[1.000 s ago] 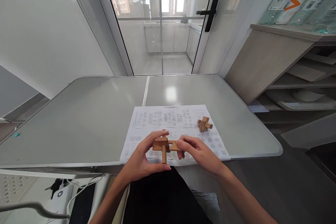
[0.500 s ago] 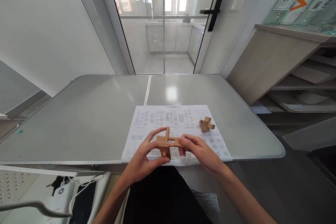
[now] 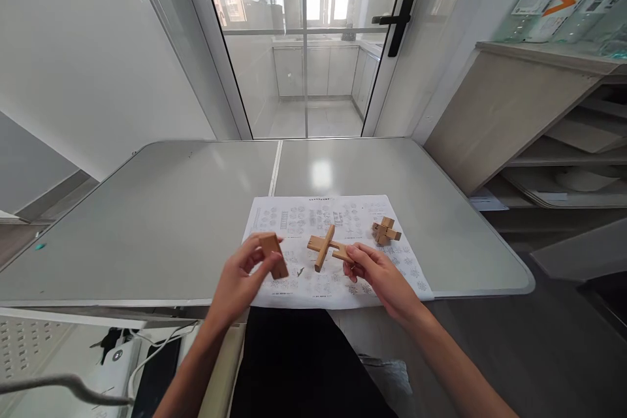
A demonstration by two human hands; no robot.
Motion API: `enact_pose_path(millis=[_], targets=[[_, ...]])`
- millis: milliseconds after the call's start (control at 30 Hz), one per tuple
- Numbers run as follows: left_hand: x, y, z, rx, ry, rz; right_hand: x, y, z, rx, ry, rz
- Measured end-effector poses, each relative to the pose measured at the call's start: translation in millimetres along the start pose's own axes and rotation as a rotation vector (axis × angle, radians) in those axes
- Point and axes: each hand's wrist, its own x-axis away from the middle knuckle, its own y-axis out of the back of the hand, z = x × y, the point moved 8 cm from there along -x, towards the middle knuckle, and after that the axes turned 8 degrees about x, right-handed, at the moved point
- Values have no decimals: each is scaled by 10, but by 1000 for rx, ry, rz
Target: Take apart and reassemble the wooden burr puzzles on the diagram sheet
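Note:
My left hand (image 3: 240,281) is closed round a single wooden bar (image 3: 274,253), held just above the printed paper sheet (image 3: 313,274). My right hand (image 3: 377,274) pinches one end of a cross of two wooden bars (image 3: 327,247), also held over the sheet. The two hands are apart, with a gap between the bar and the cross. A small assembled wooden burr puzzle (image 3: 385,231) lies on the sheet's right part, beyond my right hand.
The sheet lies at the near edge of a grey folding table (image 3: 171,222). A glass door (image 3: 304,39) stands behind the table. Wooden shelves (image 3: 553,137) with papers stand at the right. Cables and a white device (image 3: 117,359) lie low at the left.
The wooden piece held between both hands has come apart. My left hand drew one bar away to the left; my right hand keeps the remaining cross and has moved slightly right.

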Motion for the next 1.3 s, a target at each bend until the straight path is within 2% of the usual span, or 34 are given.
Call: enact_pose_path(millis=[100, 233, 333, 467, 633, 833, 933, 1033, 1100, 1200, 1300], targets=[[-219, 238, 188, -107, 122, -66, 19, 43, -20, 3, 3, -6], [-547, 470, 338, -370, 135, -115, 28, 29, -33, 16, 0, 5], [-736, 525, 408, -449, 132, -116, 38, 1, -11, 36, 7, 28], [-879, 500, 437, -515, 109, -93, 56, 12, 7, 46, 24, 33], [-924, 448, 459, -588, 79, -81, 60, 31, -29, 41, 17, 39], [-887, 472, 451, -670, 37, -159, 58, 15, -20, 10, 22, 43], [-841, 472, 366, -689, -6, -204, 71, 4, 1, 28, 24, 50], [-741, 406, 182, -611, -96, -217, 95, -5, 45, 42, 33, 60], [-648, 260, 51, -455, -154, -108, 110, -26, 81, 47, 39, 75], [-452, -103, -131, -250, -201, 217, 125, -87, 132, 54, 49, 115], [-240, -397, -271, -161, -215, 448, 136, -163, 181, 67, 64, 155]])
